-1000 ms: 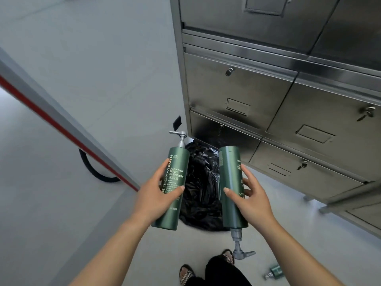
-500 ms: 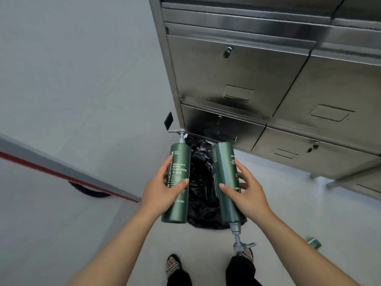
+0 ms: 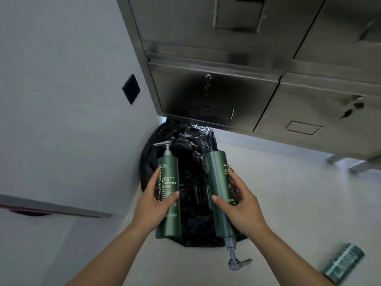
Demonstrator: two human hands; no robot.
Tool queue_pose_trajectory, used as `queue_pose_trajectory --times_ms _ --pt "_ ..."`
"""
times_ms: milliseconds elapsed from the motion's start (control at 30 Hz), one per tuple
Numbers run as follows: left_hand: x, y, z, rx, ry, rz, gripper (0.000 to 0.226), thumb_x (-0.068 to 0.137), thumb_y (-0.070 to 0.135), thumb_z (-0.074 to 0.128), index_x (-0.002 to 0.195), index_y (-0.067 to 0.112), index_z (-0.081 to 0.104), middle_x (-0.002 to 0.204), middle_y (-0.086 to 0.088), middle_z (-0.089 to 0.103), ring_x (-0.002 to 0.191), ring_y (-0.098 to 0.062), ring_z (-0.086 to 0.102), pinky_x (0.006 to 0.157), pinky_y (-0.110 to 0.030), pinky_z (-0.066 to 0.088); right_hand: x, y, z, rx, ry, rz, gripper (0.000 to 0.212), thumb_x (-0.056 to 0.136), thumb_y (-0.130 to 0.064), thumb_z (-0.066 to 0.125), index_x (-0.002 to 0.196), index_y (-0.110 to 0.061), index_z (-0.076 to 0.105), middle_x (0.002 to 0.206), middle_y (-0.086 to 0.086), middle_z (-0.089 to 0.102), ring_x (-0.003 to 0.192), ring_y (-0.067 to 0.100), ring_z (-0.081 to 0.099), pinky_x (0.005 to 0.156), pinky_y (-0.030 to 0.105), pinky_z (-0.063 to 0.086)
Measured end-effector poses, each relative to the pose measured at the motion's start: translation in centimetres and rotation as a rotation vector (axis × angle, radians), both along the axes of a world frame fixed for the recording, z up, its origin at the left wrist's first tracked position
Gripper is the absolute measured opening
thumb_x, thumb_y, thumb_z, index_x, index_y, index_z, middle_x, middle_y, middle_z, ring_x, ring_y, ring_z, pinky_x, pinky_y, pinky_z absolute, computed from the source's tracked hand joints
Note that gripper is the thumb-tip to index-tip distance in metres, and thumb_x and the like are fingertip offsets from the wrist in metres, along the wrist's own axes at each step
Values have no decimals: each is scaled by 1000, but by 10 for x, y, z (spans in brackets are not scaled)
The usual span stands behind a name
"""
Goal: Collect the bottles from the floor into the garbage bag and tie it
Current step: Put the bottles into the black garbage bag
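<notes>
My left hand [image 3: 153,205] grips a dark green pump bottle [image 3: 168,182] labelled body cleanser, held upright with its grey pump at the top. A second green pump bottle [image 3: 219,182] is gripped by my right hand [image 3: 240,205], upside down with its pump pointing toward me. Both bottles hover over the black garbage bag [image 3: 191,141], which sits on the floor in the corner between the wall and the cabinet. Another small teal bottle [image 3: 343,263] lies on the floor at the lower right.
A stainless steel cabinet [image 3: 268,96] with drawers and keyed locks stands right behind the bag, on legs [image 3: 338,157]. A white wall with a black plate [image 3: 131,88] is on the left. A panel with a red stripe [image 3: 49,210] runs along the left floor.
The view has tilted down and closed in on the bag. Both hands still hold their bottles, now lower and directly above the bag. My feet have dropped out of view.
</notes>
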State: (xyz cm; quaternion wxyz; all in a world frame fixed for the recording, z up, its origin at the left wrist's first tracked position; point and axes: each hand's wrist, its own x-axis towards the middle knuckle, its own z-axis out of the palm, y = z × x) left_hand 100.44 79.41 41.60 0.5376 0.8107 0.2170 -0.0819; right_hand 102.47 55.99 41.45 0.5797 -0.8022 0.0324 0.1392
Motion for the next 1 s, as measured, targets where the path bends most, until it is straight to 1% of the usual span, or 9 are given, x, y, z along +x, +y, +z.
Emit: queue_pose_trajectory --times_ms 100,200,400,467,533,700,800,900,1000 --pt "15 -6 -90 -18 -19 -4 81 72 35 77 133 58 29 113 16 61 97 -2 62 88 -35 52 12 -5 -88 -5 -47 -56 76 72 -41 75 132 -57 32 129 -30 47 120 -1 46 102 29 43" --pt "35 -6 -161 36 -45 -34 80 70 46 75 132 61 26 105 22 58 91 4 60 75 -23 49 29 -5 -165 10 -84 -70 75 72 -44 74 134 -54 32 137 -9 48 124 12 46 101 39 45" --pt "78 1 -251 234 -184 -139 79 76 46 70 140 48 24 108 12 58 83 4 55 73 -19 44 38 -5 -262 24 -222 -120 72 71 -47 73 128 -61 32 123 -17 47 119 13 49 97 38 46" --pt "85 1 -267 294 -198 -161 75 83 49 61 145 41 19 130 0 54 101 -10 58 83 -23 44 38 -3 -277 13 -239 -128 71 70 -49 72 128 -61 33 124 -16 48 117 12 50 95 36 47" --pt "78 5 -276 405 -171 -256 73 87 49 55 148 35 16 147 -5 38 130 -22 42 102 -33 36 35 1 -280 15 -228 -135 71 71 -49 72 130 -58 34 125 -17 49 115 5 48 91 28 46" --pt "34 15 -307 650 -100 -567 57 91 48 46 144 31 31 143 1 42 129 -20 39 101 -31 40 21 3 -277 1 -193 -151 69 69 -45 75 124 -63 37 104 -30 44 85 -30 45 58 -3 39" --pt "30 18 -331 646 -105 -579 55 92 47 47 142 29 33 139 2 46 130 -18 38 104 -32 38 20 -2 -283 -22 -194 -154 67 68 -45 76 115 -71 36 104 -24 48 89 -15 53 59 1 41" --pt "28 21 -342 622 -89 -660 54 93 47 44 143 28 34 141 0 45 131 -19 38 107 -32 35 17 -7 -291 -45 -213 -201 68 71 -42 75 124 -62 37 113 -13 50 102 5 52 71 9 37" --pt "13 32 -357 707 -11 -808 52 96 49 33 143 29 33 144 -1 44 134 -19 36 112 -37 27 4 -6 -304 -58 -180 -224 69 71 -43 75 126 -59 37 109 -26 50 102 -5 52 73 10 38"
